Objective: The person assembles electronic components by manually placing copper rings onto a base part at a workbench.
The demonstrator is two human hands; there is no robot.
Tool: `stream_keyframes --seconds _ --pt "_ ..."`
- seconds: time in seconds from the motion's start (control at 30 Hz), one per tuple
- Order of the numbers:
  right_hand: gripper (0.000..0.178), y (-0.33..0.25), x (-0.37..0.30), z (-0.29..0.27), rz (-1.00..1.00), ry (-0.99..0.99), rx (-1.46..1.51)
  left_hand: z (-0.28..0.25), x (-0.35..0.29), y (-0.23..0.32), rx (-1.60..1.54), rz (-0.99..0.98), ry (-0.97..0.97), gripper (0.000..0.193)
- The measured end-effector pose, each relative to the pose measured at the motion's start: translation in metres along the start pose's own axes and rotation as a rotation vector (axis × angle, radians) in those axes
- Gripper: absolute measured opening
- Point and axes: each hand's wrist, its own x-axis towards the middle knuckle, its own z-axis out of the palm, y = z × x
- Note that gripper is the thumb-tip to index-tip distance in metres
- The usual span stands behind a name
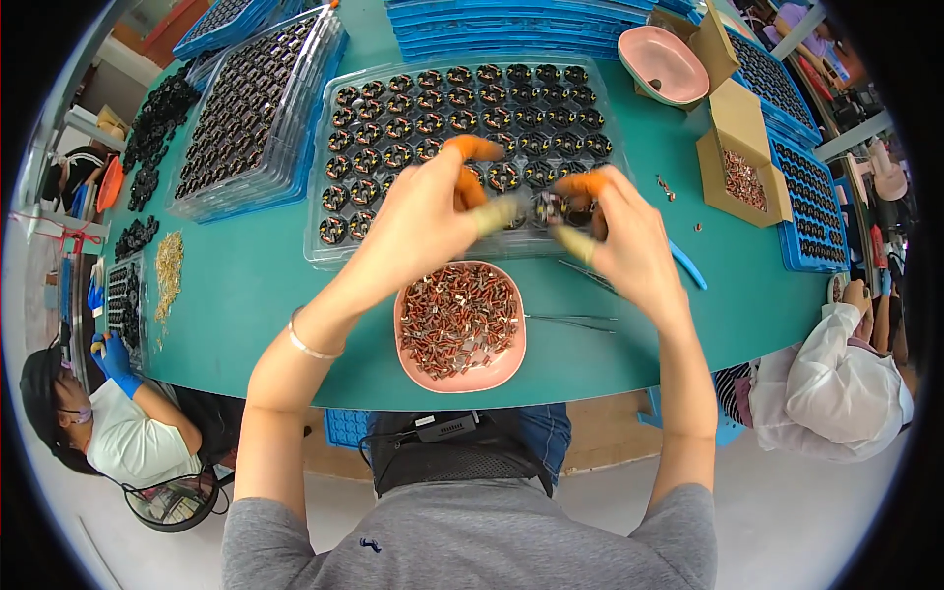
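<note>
Orange finger cots cover fingertips on both hands, and pale yellow ones cover the thumbs. My right hand (629, 236) grips a small round black part (551, 207) with coloured bits inside, just above the near right of a clear plastic tray (323, 258). To its left, my left hand (433, 202) hovers over the same tray, its thumb and fingertips smeared by motion; whether it holds anything is unclear. Rows of similar round black parts (398, 155) sit in the tray. Below the hands, a pink bowl (401, 359) is full of small reddish-brown and silver pieces.
Tweezers (575, 320) lie right of the bowl, near a blue-handled tool (688, 265). Stacked filled trays (246, 108) stand left, blue trays (511, 29) behind. At right are an open cardboard box (737, 147) and another pink bowl (664, 64). Co-workers sit on both sides.
</note>
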Motion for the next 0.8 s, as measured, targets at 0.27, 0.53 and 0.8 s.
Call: stream_keyframes --seconds 0.27,0.53,0.8 --pt "0.034 0.019 0.03 0.002 -0.039 -0.25 -0.221 0.024 0.042 -0.015 0.552 0.418 0.432 0.019" --pt "0.029 0.007 0.022 0.005 -0.067 -0.191 -0.401 0.044 0.06 -0.023 0.685 0.517 0.456 0.018" --pt "0.02 -0.046 -0.013 0.001 -0.188 -0.147 -0.475 0.047 0.058 -0.023 0.605 0.503 0.44 0.017"
